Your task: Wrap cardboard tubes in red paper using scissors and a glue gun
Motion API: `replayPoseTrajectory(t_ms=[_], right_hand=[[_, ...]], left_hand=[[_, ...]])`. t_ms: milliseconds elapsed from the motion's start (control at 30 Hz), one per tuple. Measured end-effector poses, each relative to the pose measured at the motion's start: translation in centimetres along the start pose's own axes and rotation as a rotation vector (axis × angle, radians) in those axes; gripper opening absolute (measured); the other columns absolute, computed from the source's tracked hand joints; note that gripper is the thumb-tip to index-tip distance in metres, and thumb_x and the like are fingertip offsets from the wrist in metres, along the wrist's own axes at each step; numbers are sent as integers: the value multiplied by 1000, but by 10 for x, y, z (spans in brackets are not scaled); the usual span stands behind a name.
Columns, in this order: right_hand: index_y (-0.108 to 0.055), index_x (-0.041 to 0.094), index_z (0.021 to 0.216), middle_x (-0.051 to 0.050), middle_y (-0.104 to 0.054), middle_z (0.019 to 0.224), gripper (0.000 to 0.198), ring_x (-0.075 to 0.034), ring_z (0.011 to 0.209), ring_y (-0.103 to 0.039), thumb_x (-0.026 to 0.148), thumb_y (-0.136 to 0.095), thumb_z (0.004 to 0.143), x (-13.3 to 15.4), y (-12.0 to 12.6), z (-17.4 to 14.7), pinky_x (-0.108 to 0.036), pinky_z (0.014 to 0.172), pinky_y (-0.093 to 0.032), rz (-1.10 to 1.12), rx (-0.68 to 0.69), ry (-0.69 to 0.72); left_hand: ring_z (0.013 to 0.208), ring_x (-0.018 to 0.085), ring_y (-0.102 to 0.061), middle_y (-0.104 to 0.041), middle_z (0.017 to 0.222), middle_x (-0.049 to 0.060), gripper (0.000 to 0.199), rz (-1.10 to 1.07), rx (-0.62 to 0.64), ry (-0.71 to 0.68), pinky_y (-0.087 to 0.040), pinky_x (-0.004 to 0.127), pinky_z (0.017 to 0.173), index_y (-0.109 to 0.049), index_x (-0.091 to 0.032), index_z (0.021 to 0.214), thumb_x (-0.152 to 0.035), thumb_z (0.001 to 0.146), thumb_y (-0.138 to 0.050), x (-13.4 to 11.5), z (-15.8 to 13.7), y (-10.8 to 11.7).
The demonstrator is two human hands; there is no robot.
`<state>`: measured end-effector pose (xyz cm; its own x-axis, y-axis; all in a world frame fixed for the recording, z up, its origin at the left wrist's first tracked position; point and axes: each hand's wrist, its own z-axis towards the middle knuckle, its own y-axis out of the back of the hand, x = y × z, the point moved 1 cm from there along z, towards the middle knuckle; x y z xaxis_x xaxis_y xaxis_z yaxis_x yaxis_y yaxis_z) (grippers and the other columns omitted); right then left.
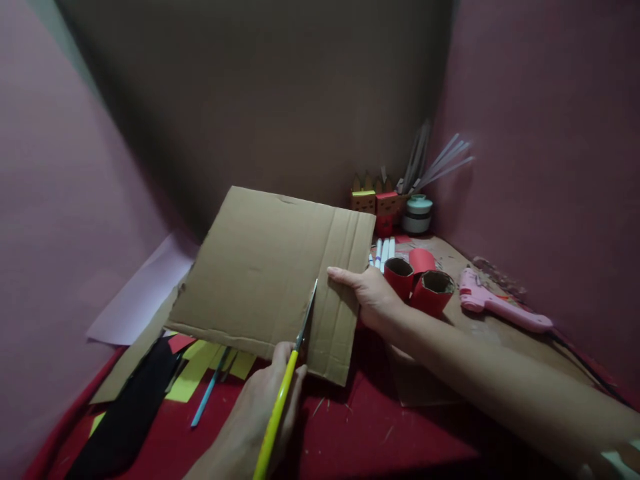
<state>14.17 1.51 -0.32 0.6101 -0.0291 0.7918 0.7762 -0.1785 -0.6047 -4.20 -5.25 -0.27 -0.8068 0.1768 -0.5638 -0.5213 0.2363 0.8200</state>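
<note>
A flat brown cardboard sheet (255,260) is held up at a tilt over the table. Yellow-handled scissors (280,407) reach into it from the lower edge, their blade lying along a cut line left of the sheet's right-hand creases. My left hand (270,400) is closed around the scissors, just below the cardboard's bottom edge; the handle hides part of the fingers. On the right side of the sheet, my right hand (373,293) grips it, thumb on the front face and the other fingers hidden behind.
Red-covered tubes (433,293) and white markers (385,252) stand right of the sheet. Beyond them are a lidded jar (417,215) and decorated boxes (385,203). A pink glue gun (500,307) lies at right. Yellow paper pieces (190,373), a blue stick (210,393) and black material (125,420) lie left.
</note>
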Motion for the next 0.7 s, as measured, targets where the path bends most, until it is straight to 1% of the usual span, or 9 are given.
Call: replayPoseTrajectory(t_ms=[67,133,200,300,367,500,567,633,700], right_hand=[[-69,12,75,-7,-71,71,31,-20,67,-65,18,-82,48,0,0,5,-35,69,-53,44,-47,-85],[-68,12,69,-6,-70,66,26,-19,63,-64,15,-81,47,-2,1,5,-36,67,-53,87,-72,-147],[-69,12,68,-5,-69,64,25,-20,63,-64,14,-81,46,-4,1,4,-36,66,-53,108,-73,-164],[-69,13,68,-4,-69,62,25,-19,62,-64,13,-81,46,-5,2,3,-36,67,-53,128,-81,-158],[-69,13,69,-4,-69,62,25,-19,61,-63,13,-81,46,-4,2,3,-36,67,-53,138,-83,-152],[-69,13,69,-4,-69,62,25,-18,59,-63,13,-80,46,-5,2,3,-35,64,-53,149,-92,-169],[-69,13,69,-5,-70,62,25,-19,59,-63,11,-80,46,-7,2,2,-36,64,-53,158,-85,-167],[-70,12,70,-5,-71,65,26,-19,60,-64,11,-80,45,-10,3,2,-35,65,-53,167,-70,-140],[-70,12,72,-5,-72,67,28,-18,61,-65,10,-80,46,-12,3,3,-35,68,-53,177,-65,-121]], left_hand=[[63,22,-63,-63,63,2,19,-88,31,20,-43,28,60,-48,-24,89,-41,84,-42,1,1,3],[61,21,-62,-61,59,1,17,-227,85,100,-45,28,58,-49,-24,85,-40,80,-48,1,3,5],[54,20,-60,-58,53,-1,17,-343,135,190,-44,28,52,-50,-24,86,-39,79,-49,-1,3,5],[40,17,-55,-55,47,-3,24,-423,178,260,-42,27,43,-49,-23,97,-41,82,-42,-6,0,2],[35,16,-53,-54,46,-4,29,-467,200,292,-41,26,40,-48,-23,101,-44,84,-37,-10,-1,-2],[36,16,-54,-52,47,-5,40,-532,227,341,-41,24,38,-45,-22,108,-51,85,-31,-15,3,-3],[36,16,-53,-51,47,-5,43,-531,251,352,-42,24,38,-43,-21,111,-53,84,-32,-18,7,-1],[36,15,-52,-51,48,-5,43,-491,270,341,-43,24,39,-41,-20,113,-51,83,-37,-22,10,2],[36,15,-52,-51,49,-5,39,-433,272,312,-44,24,41,-42,-20,112,-46,83,-38,-26,13,6]])
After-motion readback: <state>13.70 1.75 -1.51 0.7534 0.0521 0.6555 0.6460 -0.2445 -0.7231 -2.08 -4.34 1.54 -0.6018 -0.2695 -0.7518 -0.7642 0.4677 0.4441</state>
